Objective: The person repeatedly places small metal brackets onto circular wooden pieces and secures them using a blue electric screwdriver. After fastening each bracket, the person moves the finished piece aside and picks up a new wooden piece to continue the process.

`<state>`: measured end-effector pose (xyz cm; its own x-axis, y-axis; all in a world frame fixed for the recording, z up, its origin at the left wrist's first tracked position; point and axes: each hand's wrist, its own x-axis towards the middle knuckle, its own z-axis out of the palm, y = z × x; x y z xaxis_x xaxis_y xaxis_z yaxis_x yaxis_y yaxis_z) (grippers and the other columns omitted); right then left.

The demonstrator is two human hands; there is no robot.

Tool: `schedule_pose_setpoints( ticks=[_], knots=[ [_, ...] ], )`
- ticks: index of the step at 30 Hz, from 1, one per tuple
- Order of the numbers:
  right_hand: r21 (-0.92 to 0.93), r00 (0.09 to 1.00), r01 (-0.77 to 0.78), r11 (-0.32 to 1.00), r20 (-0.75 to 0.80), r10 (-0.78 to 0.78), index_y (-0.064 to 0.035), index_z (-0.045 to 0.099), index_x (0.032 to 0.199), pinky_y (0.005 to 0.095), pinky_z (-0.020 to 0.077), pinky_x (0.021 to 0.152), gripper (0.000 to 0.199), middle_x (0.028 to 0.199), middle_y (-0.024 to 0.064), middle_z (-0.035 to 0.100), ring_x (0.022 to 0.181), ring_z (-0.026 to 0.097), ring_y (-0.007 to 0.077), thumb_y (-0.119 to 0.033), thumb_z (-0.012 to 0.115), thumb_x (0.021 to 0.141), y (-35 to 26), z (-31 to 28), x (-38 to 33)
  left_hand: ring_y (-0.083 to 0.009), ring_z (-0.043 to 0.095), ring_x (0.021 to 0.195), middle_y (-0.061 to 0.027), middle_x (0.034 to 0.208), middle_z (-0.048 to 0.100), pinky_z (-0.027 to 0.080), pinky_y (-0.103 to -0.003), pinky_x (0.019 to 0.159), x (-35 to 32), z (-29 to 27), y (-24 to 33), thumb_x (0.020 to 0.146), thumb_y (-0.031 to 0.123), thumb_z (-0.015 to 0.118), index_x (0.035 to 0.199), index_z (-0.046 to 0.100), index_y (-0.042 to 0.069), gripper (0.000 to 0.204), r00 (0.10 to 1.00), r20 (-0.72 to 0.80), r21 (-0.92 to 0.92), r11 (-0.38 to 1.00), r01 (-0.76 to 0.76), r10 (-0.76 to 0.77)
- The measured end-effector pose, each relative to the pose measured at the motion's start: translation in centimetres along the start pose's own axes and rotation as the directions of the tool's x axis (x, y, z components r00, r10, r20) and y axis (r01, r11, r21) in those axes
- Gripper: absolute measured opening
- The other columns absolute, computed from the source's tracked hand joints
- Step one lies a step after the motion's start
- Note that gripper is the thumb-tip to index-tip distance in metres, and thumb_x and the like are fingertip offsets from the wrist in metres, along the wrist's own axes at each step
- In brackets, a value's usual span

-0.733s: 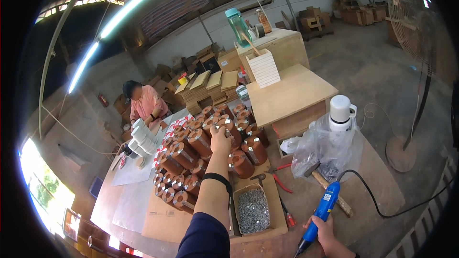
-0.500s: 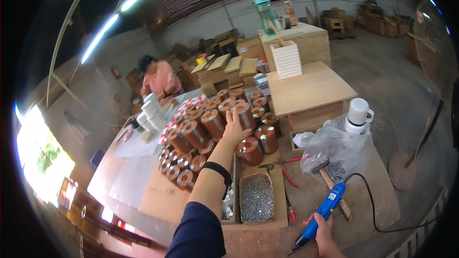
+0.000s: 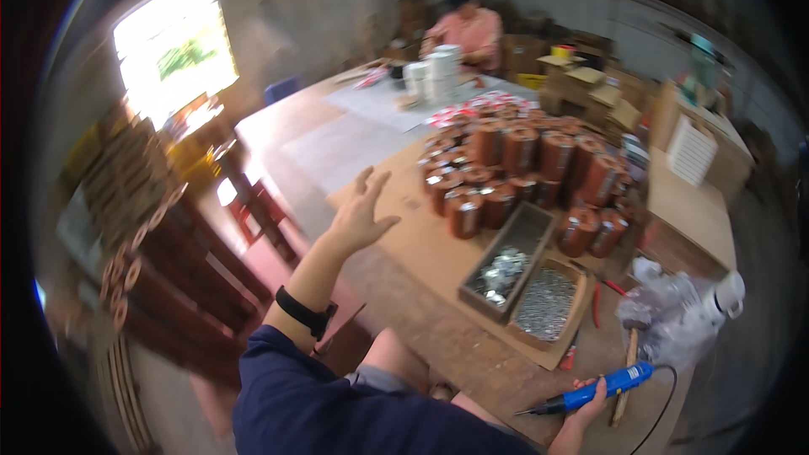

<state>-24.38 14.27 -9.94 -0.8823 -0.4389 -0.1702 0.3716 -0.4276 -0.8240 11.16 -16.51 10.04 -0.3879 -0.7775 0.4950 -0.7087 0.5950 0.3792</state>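
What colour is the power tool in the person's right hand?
Blue, with a dark tip. The power tool lies in the right hand, seen in the head view.

Blue rotary tool [image 3: 602,388] with black tip; reddish-brown cylinders [image 3: 522,168] beyond it; navy sleeve [image 3: 337,404], black wristband [image 3: 305,313] beside it.

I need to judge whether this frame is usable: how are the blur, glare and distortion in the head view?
Head view: motion blur smears the whole frame, worst at the left stacks; the window is blown out white; fisheye bends the table edges; the left hand and the blue rotary tool in the right hand remain recognisable.
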Motion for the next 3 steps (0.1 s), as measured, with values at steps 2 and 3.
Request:
schedule_pose_setpoints(
  ticks=[2, 3],
  knots=[
    [-0.016, 0.997, -0.048, 0.999, 0.053, 0.049, -0.0004, 0.043, 0.106, 0.0333, 0.0474, 0.063, 0.04, 0.069, 0.0065, 0.05, 0.06, 0.05, 0.0162, -0.029, 0.056, 0.08, 0.1, -0.7, 0.5, -0.042, 0.03, 0.12, -0.0229, 0.134, 0.022, 0.034, -0.043, 0.096, -5.5, -3.5, -3.9, 0.066, 0.022, 0.069, 0.132, 0.03, 0.012, 0.077, 0.964, -0.037, 0.121, 0.956, 0.266, -0.263],
    [0.005, 0.997, -0.065, 0.998, 0.046, 0.064, 0.0001, 0.042, 0.107, 0.0328, 0.0471, 0.066, 0.043, 0.07, 0.0061, 0.05, 0.066, 0.052, 0.0158, -0.03, 0.055, 0.08, 0.2, -1.3, 1.0, -0.0419, 0.03, 0.12, -0.0213, 0.135, 0.022, 0.034, -0.043, 0.096, -8.7, -5.0, -5.5, 0.068, 0.023, 0.068, 0.133, 0.028, 0.013, 0.077, 0.928, -0.051, 0.203, 0.906, 0.373, -0.37]
  ],
)
